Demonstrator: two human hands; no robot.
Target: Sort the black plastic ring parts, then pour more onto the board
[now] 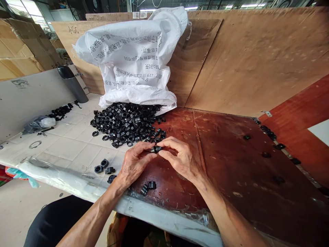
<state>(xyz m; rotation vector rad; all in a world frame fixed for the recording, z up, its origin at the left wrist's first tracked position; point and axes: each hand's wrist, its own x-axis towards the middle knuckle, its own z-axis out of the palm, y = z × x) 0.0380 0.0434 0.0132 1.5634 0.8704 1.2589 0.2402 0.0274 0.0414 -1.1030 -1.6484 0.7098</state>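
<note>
My left hand (135, 163) and my right hand (177, 157) meet over the table's near middle, both pinching one small black plastic ring part (155, 149) between their fingertips. Just beyond them lies a big pile of the same black parts (125, 123), spilling from the mouth of a white woven sack (136, 58) that leans on the plywood back wall. Two joined black parts (148, 187) lie below my hands near the front edge. A few more finished black pieces (104, 166) lie to the left of my left wrist.
A dark grey cylinder (72, 84) stands at the back left beside a small heap of black parts (60, 111) and a crumpled plastic bag (38, 123). Scattered black parts (267, 132) line the right rim of the red-brown board (244, 171). Plywood walls close the back.
</note>
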